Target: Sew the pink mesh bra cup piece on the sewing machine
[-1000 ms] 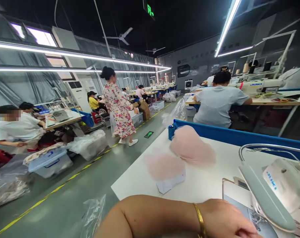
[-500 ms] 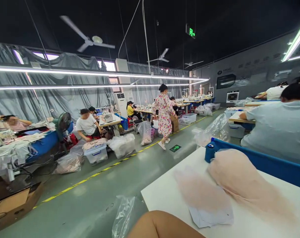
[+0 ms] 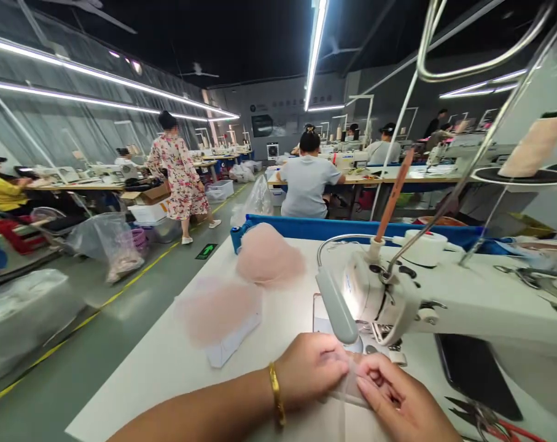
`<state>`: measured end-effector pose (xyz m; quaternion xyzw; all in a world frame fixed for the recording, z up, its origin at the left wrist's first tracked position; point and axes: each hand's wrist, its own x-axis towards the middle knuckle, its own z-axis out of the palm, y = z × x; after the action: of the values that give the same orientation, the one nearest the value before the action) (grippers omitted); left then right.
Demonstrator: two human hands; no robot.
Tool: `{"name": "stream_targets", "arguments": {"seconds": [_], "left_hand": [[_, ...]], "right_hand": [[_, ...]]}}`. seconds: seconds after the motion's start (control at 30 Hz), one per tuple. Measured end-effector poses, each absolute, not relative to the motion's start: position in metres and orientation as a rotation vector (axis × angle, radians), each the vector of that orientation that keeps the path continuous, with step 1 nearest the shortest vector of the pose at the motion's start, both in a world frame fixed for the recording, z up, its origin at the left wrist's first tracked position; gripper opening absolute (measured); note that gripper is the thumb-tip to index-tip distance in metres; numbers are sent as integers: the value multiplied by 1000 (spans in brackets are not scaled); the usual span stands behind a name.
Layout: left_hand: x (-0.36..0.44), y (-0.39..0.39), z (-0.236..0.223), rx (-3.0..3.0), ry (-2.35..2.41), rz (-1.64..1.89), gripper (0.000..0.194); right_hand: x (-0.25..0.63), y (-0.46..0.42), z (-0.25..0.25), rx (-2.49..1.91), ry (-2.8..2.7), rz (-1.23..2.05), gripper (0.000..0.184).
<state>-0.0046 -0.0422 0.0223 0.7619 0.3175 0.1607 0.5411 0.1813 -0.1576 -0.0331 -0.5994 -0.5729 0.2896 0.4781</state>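
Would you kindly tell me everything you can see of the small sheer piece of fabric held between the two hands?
The sheer fabric piece is small, thin and nearly see-through, with a faint pinkish tint. It is pinched flat between the left hand and the right hand, low over the white table, just in front of the sewing machine and its needle area. Its edges blur into the tabletop, so its outline is unclear. Only the fingertips visibly touch it.

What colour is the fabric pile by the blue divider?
Pale pink, sheer; the fabric pile shows best in the head view.
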Motion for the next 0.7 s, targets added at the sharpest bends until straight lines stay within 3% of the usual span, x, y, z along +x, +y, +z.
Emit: {"name": "stream_targets", "arguments": {"seconds": [0.33, 0.57, 0.7], "left_hand": [[-6, -52, 31, 1759, 792, 380, 21], [1, -54, 23, 1895, 704, 602, 16], [4, -57, 22, 1796, 791, 523, 16]], "right_hand": [[174, -150, -36, -1426, -1301, 856, 43], [178, -150, -36, -1450, -1361, 799, 41], [176, -154, -27, -1466, -1373, 727, 43]]}}
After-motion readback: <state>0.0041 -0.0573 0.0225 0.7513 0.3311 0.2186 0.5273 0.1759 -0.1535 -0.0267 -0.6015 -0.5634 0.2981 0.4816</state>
